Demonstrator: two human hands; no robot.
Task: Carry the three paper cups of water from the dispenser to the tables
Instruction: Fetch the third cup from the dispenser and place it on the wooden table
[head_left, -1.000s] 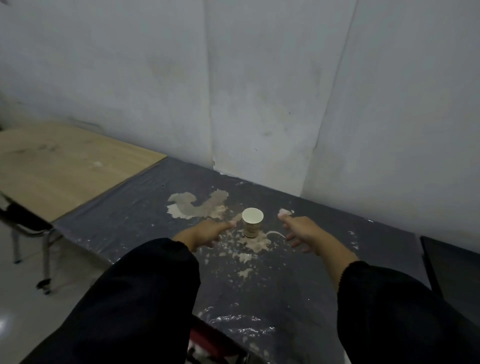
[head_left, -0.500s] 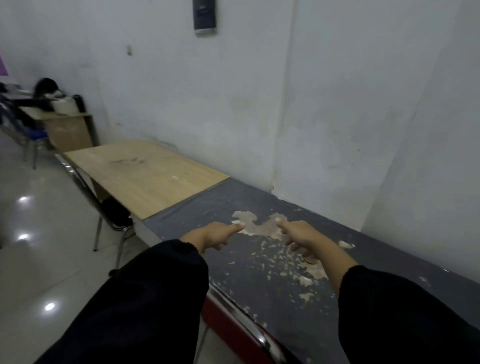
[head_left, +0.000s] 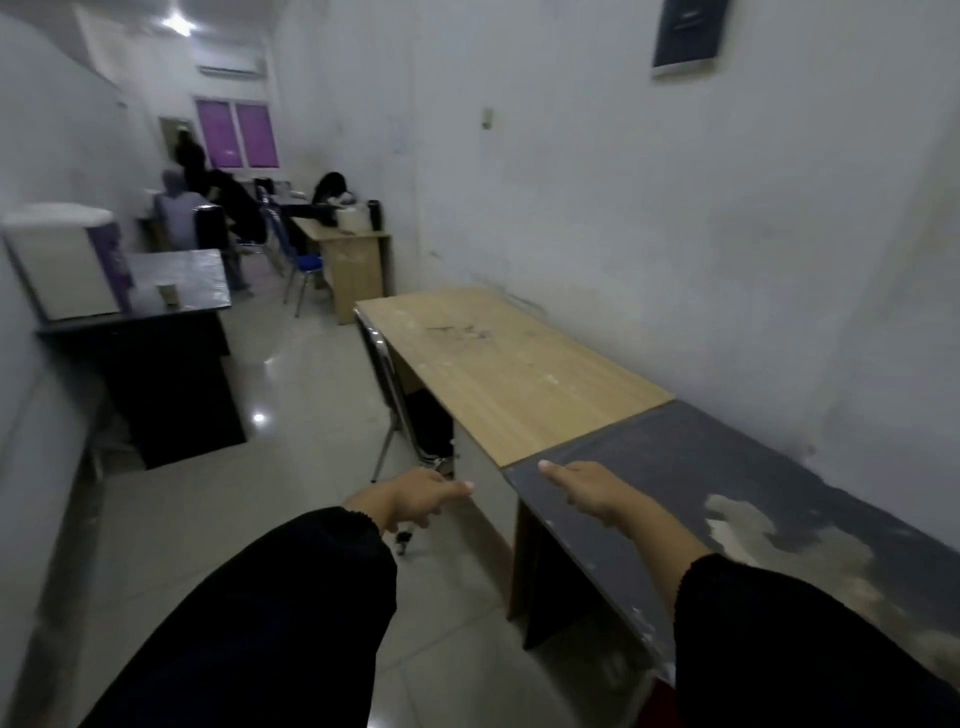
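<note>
Both my hands are stretched out in front of me and hold nothing. My left hand (head_left: 415, 496) hangs over the floor, fingers loosely curled with one pointing right. My right hand (head_left: 584, 486) hovers over the near corner of the dark grey table (head_left: 727, 467), fingers loosely curled, one pointing left. Far off at the left, one paper cup (head_left: 167, 293) stands on a black desk (head_left: 182, 280) beside the white and purple water dispenser (head_left: 67, 260). The cup seen earlier on the grey table is out of view.
A light wooden table (head_left: 498, 364) adjoins the grey one along the right wall, with a metal-framed chair (head_left: 395, 395) tucked at its edge. Tiled floor (head_left: 291, 415) forms an aisle between the tables and the black desk. People sit at desks at the far end.
My view has swung left, away from the cup on the grey table, which has left the frame. The aisle, the dispenser and the far desks have come into view. Both hands stay empty.
</note>
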